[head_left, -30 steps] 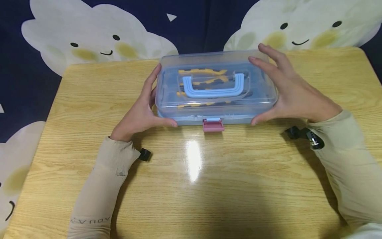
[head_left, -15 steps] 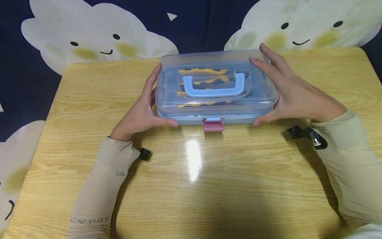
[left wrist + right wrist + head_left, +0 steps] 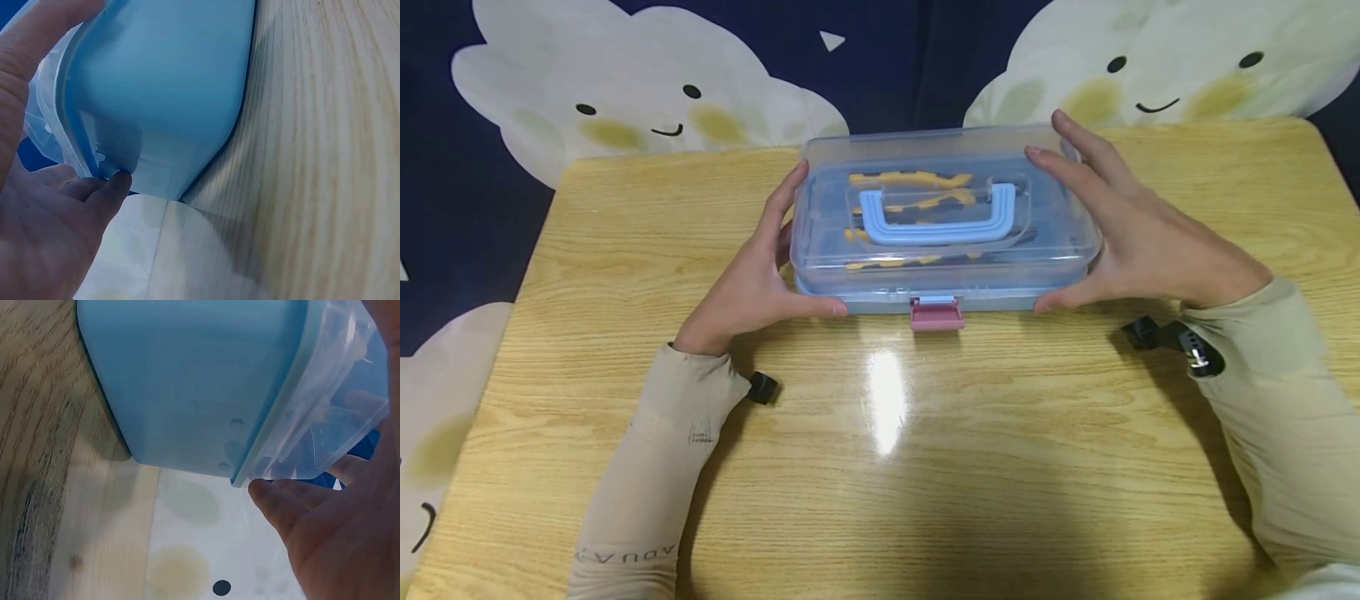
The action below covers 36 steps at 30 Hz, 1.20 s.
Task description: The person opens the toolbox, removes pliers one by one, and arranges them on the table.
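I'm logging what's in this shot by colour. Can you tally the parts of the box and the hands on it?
Clear lid: 1
Light blue handle: 1
Light blue base: 1
Pink latch: 1
Hands on the box: 2, the left hand and the right hand
Total: 6

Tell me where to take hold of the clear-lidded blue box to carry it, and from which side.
Probably best from above, by the light blue handle: it lies flat in a recess on the lid of the box, so fingers must hook under its bar and swing it up. The pink latch looks shut. Both the left hand and right hand now flank the short ends.
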Each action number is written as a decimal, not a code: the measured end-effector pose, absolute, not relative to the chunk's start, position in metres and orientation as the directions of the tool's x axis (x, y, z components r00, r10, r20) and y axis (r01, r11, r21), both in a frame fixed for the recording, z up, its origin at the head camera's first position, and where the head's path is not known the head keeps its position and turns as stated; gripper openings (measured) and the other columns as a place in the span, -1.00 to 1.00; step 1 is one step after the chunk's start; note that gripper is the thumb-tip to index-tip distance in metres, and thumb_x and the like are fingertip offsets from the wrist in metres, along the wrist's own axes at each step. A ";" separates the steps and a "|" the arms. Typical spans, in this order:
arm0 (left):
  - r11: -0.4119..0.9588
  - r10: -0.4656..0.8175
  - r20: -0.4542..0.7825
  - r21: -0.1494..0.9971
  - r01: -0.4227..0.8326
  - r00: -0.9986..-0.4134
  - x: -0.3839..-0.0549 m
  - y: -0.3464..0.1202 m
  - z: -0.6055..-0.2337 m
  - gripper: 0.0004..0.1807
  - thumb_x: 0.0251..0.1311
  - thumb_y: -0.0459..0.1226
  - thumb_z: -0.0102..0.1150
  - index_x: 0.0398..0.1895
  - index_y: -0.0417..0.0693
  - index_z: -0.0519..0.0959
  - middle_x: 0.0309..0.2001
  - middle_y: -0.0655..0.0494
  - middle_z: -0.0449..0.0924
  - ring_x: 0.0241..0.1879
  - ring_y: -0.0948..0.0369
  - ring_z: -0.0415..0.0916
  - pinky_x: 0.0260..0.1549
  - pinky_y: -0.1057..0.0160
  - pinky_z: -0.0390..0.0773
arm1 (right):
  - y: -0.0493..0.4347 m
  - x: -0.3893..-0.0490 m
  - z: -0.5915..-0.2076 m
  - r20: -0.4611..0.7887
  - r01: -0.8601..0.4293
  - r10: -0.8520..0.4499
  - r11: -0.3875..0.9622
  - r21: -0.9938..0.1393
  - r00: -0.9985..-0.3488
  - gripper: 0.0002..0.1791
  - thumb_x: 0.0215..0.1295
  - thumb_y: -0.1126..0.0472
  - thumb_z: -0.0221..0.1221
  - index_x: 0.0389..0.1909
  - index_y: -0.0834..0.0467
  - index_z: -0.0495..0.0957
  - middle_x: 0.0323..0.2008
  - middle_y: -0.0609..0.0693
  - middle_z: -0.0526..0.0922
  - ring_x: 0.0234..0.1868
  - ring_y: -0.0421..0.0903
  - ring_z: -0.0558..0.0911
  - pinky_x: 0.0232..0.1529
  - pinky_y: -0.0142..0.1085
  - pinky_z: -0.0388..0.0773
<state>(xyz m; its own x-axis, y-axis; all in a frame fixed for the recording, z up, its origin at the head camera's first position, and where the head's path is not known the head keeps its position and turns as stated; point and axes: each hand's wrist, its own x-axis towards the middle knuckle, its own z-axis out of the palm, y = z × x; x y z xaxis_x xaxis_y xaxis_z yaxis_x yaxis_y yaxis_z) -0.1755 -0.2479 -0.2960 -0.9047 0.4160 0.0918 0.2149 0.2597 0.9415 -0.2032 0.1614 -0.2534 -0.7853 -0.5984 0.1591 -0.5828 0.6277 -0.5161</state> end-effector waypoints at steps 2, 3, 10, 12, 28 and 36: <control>0.264 0.418 0.094 0.939 0.220 -0.904 -0.175 -0.248 -0.296 0.59 -0.26 -0.45 0.72 0.67 0.52 -0.24 0.68 0.36 -0.16 0.62 0.18 0.15 0.54 -0.06 0.30 | 0.162 -0.203 -0.253 0.153 -0.577 -0.596 0.631 -0.519 -0.789 0.68 -0.66 0.04 0.80 0.66 -0.16 0.03 0.71 -0.02 -0.29 0.68 0.34 -0.06 0.46 0.51 0.11; 0.266 0.419 0.097 0.938 0.224 -0.903 -0.175 -0.248 -0.296 0.59 -0.27 -0.45 0.72 0.67 0.52 -0.24 0.68 0.32 -0.11 0.61 0.18 0.16 0.54 -0.06 0.30 | 0.162 -0.203 -0.253 0.153 -0.577 -0.596 0.632 -0.517 -0.789 0.68 -0.67 0.04 0.80 0.66 -0.16 0.02 0.71 -0.02 -0.29 0.68 0.34 -0.06 0.46 0.51 0.10; 0.272 0.420 0.106 0.933 0.237 -0.901 -0.175 -0.249 -0.296 0.60 -0.28 -0.45 0.73 0.67 0.50 -0.24 0.63 0.18 0.09 0.53 0.19 0.26 0.53 -0.06 0.31 | 0.163 -0.206 -0.255 0.168 -0.587 -0.605 0.607 -0.536 -0.778 0.73 -0.69 0.09 0.81 0.67 -0.08 -0.04 0.71 0.05 -0.34 0.71 0.28 -0.19 0.48 0.54 -0.02; 0.267 0.420 0.108 0.934 0.237 -0.901 -0.175 -0.249 -0.296 0.60 -0.28 -0.46 0.73 0.68 0.50 -0.24 0.63 0.19 0.10 0.53 0.19 0.26 0.54 -0.05 0.30 | 0.164 -0.207 -0.256 0.176 -0.592 -0.608 0.597 -0.542 -0.774 0.76 -0.70 0.10 0.81 0.68 -0.06 -0.08 0.71 0.06 -0.35 0.72 0.21 -0.25 0.50 0.52 -0.07; 0.319 0.386 0.077 0.924 0.211 -0.919 -0.173 -0.251 -0.295 0.56 -0.29 -0.40 0.75 0.65 0.57 -0.17 0.63 0.19 0.14 0.54 0.21 0.27 0.55 -0.05 0.31 | 0.160 -0.209 -0.258 0.092 -0.497 -0.545 0.664 -0.559 -0.833 0.65 -0.68 0.01 0.80 0.63 -0.19 0.05 0.71 0.04 -0.29 0.64 0.41 0.00 0.43 0.55 0.09; 0.338 0.382 0.076 0.916 0.216 -0.921 -0.170 -0.253 -0.295 0.54 -0.30 -0.38 0.76 0.64 0.57 -0.13 0.63 0.20 0.12 0.55 0.22 0.27 0.52 -0.06 0.35 | 0.157 -0.206 -0.255 0.046 -0.479 -0.539 0.703 -0.526 -0.841 0.63 -0.61 -0.07 0.79 0.64 -0.23 0.02 0.71 -0.01 -0.31 0.57 0.44 0.10 0.32 0.58 0.21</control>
